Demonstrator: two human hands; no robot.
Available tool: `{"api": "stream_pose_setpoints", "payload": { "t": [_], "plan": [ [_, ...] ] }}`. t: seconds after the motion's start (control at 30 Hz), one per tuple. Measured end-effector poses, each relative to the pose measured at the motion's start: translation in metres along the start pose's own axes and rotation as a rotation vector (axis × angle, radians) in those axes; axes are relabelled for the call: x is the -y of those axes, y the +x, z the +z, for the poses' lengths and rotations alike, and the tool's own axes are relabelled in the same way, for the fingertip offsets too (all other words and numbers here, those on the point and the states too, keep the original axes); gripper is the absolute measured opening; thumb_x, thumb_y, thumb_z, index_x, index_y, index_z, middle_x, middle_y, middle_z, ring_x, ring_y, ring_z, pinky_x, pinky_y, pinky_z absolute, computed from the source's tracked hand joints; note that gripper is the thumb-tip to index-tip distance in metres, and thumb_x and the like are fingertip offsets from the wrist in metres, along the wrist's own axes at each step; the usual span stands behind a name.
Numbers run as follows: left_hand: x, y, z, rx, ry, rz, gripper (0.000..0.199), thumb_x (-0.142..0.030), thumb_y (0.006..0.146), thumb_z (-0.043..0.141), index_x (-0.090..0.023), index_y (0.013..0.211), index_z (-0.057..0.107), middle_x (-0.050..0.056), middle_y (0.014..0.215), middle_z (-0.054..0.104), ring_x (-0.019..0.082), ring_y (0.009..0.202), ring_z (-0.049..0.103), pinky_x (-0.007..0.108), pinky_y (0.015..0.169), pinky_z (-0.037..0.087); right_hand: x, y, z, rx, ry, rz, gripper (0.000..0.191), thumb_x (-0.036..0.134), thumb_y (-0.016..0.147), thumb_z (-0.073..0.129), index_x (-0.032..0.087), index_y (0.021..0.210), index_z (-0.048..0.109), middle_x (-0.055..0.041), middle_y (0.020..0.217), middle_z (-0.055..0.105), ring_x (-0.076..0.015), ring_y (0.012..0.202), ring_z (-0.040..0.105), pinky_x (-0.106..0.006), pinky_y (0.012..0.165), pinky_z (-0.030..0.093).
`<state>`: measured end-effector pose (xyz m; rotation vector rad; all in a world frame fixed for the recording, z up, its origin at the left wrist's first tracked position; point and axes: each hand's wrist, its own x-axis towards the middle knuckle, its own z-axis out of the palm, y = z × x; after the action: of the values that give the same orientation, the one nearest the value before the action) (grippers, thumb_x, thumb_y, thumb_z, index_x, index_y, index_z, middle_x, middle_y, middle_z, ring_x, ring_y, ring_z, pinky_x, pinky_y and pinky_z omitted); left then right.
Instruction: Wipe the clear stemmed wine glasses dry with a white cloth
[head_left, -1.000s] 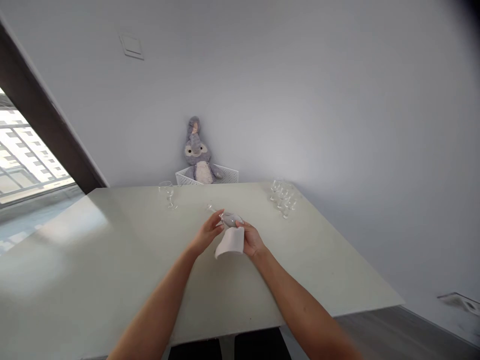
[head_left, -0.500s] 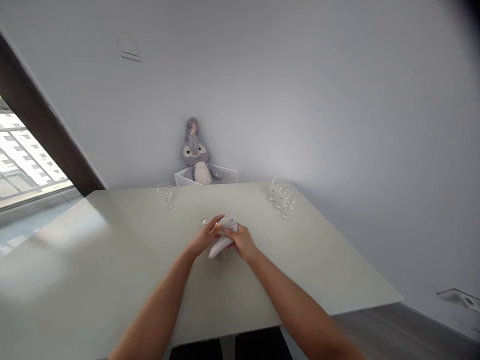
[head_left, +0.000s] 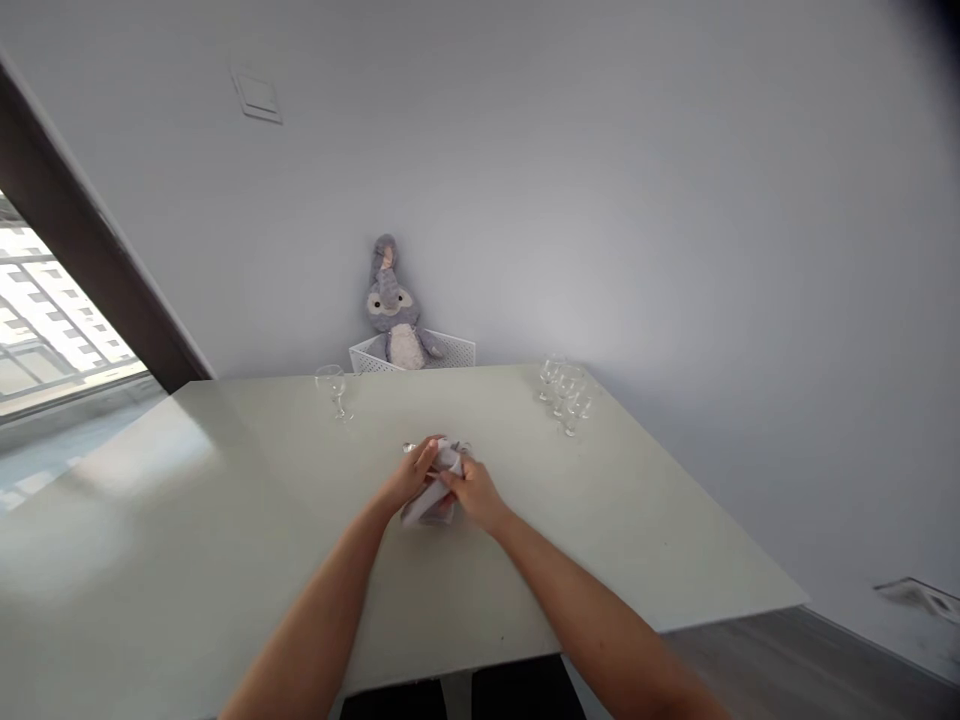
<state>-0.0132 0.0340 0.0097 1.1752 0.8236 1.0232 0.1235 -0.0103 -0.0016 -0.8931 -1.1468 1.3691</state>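
Observation:
A glass, partly hidden by my fingers and a pale cloth (head_left: 427, 504), is held over the middle of the table. Its clear foot shows just left of my left hand (head_left: 415, 472), whose fingers are closed round the glass. On the right side, my right hand (head_left: 474, 490) pinches the cloth against the glass, thumb on top. The cloth's lower end hangs down between my hands, slightly blurred.
One stemmed glass (head_left: 335, 388) stands at the back left of the pale table (head_left: 600, 530). Several stemmed glasses (head_left: 568, 398) stand grouped at the back right. Behind the table's far edge, a grey plush toy (head_left: 405, 345) sits in a white basket (head_left: 457, 352).
My right hand has moved slightly left and down round the glass. The cloth has shifted left, and its hanging end is spread wider.

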Motion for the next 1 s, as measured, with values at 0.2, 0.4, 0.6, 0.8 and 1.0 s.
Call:
{"api": "stream_pose_setpoints", "payload": {
  "t": [0.2,0.4,0.6,0.8,1.0],
  "plan": [
    [-0.011,-0.004,0.009,0.071,0.044,0.103,0.055,-0.029,0.063,0.069,-0.020,0.115,0.054,0.006,0.088,0.064,0.015,0.072,0.058,0.025,0.067,0.047,0.013,0.006,-0.013,0.035,0.358,0.100,0.032,0.039,0.071,0.059,0.013,0.090,0.057,-0.0029,0.065,0.061,-0.0136,0.052,0.056,-0.027,0.050,0.046],
    [0.000,0.004,0.001,-0.104,0.162,0.034,0.041,-0.048,0.074,0.050,-0.015,0.093,0.065,0.002,0.062,0.061,0.012,0.050,0.052,0.023,0.046,0.045,0.003,-0.007,-0.001,-0.035,-0.271,-0.158,0.027,0.028,0.062,0.068,0.023,0.088,0.063,0.0001,0.069,0.061,-0.0160,0.068,0.055,-0.027,0.063,0.046],
    [-0.004,-0.001,0.011,0.020,-0.048,0.114,0.056,-0.026,0.063,0.068,-0.027,0.117,0.051,0.006,0.114,0.056,0.019,0.094,0.056,0.026,0.073,0.047,0.010,0.005,-0.007,-0.049,0.195,0.036,0.028,0.037,0.069,0.061,0.017,0.088,0.060,-0.0009,0.066,0.062,-0.0120,0.050,0.054,-0.023,0.045,0.044],
    [-0.009,-0.003,0.007,0.020,0.033,0.106,0.049,-0.031,0.065,0.067,-0.018,0.111,0.056,0.005,0.080,0.064,0.017,0.072,0.059,0.030,0.070,0.048,0.012,-0.001,-0.003,-0.032,0.132,0.019,0.034,0.034,0.065,0.065,0.017,0.093,0.060,-0.0011,0.072,0.062,-0.0124,0.056,0.055,-0.023,0.046,0.044],
    [-0.006,-0.001,0.000,-0.130,0.282,0.100,0.026,-0.035,0.068,0.063,-0.020,0.089,0.066,0.002,0.059,0.060,0.020,0.069,0.059,0.029,0.067,0.047,-0.002,0.002,-0.006,-0.189,-0.317,-0.093,0.016,0.025,0.064,0.064,0.023,0.080,0.063,0.0004,0.064,0.059,-0.0154,0.061,0.056,-0.025,0.053,0.045]
  ]
}}
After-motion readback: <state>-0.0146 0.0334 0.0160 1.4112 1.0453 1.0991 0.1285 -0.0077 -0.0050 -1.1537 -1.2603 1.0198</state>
